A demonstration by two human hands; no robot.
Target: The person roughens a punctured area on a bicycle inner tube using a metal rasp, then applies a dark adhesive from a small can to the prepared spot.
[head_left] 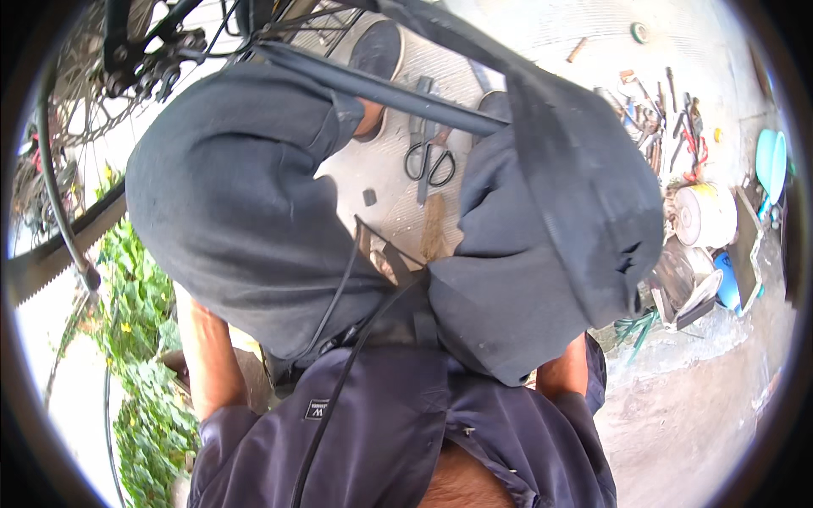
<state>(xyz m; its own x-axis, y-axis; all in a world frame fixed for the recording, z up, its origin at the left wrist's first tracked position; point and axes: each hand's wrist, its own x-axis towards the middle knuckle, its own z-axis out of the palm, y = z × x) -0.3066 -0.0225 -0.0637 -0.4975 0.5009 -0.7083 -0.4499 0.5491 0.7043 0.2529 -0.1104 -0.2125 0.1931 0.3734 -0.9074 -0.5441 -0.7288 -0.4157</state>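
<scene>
Neither of my hands shows: my forearms run down beside my thighs and disappear behind them. A black rubber tube [381, 91] stretches across from near the bicycle to my right knee, and a wide dark strap-like strip [542, 186] drapes over that leg. Between my legs, black-handled scissors [440, 169] lie on a long metal tool [421, 191], near a brown stick [434, 222]. A bicycle [148, 59] with disc and chain parts fills the upper left.
Scattered hand tools [644, 127], a small green roll [638, 34], a white bucket [703, 216], turquoise [769, 161] and blue containers [727, 279] are on the right. Leafy plants [140, 296] grow at the left. My feet in dark shoes [373, 55] rest on the pale ground ahead.
</scene>
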